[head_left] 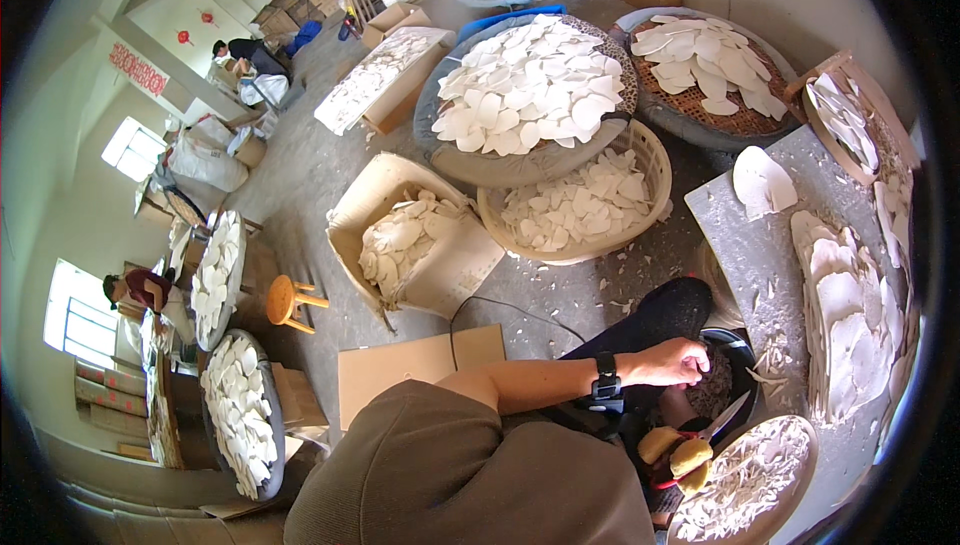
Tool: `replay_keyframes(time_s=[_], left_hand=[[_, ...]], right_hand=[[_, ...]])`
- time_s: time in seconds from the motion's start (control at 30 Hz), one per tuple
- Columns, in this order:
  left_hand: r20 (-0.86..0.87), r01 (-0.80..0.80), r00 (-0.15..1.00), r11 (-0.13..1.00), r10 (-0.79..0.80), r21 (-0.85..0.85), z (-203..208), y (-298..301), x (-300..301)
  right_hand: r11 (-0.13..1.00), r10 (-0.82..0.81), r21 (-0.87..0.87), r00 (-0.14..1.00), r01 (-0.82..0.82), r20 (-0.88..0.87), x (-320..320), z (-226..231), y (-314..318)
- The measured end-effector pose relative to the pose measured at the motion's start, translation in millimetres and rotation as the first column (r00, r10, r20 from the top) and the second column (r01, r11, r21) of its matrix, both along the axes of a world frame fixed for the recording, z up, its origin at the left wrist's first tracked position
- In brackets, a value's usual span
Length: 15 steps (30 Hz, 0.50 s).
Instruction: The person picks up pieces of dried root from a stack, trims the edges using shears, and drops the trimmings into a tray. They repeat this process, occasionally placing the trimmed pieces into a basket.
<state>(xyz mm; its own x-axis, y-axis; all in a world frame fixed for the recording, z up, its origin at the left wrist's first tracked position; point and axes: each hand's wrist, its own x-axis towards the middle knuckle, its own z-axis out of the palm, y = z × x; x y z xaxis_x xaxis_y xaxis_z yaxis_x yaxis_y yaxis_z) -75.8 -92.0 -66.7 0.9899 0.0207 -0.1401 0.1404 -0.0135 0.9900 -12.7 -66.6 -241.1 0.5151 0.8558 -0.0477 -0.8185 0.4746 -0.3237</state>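
My left hand [678, 361], with a black watch [606, 377] on its wrist, is closed, fingers curled together above a dark round tub [740, 350]. Whatever those fingers hold, if anything, cannot be made out. Below it, my right hand [676, 453] wears yellow finger covers and grips red-handled scissors [727, 417]. Their silver blade points up and right, beside the tub's rim. Thin white strips and scraps fill a round tray [806, 445] just right of the scissors. On the grey work table [735, 270] lie a long stack of flat white pieces [845, 315] and one single rounded piece [763, 183].
Ahead stand a cream basket [662, 170], a box [445, 275] of white pieces and broad round trays [640, 95] heaped with more. A wooden stool [284, 301] and flat cardboard [420, 357] are at left. A black cord [505, 303] crosses the floor. Two people work farther left.
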Motion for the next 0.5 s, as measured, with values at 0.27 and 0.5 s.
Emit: replay_keyframes(time_s=[0.27,0.5], left_hand=[[-0.077,0.022,0.997,0.999,-0.024,-0.030,2,1,-2],[-0.065,0.030,0.997,0.999,-0.029,0.025,-3,2,-4]], right_hand=[[0.998,0.032,0.044,0.999,-0.033,0.002,-13,-1,-13],[0.994,0.067,0.082,0.998,-0.067,-0.001,-48,-6,-33]])
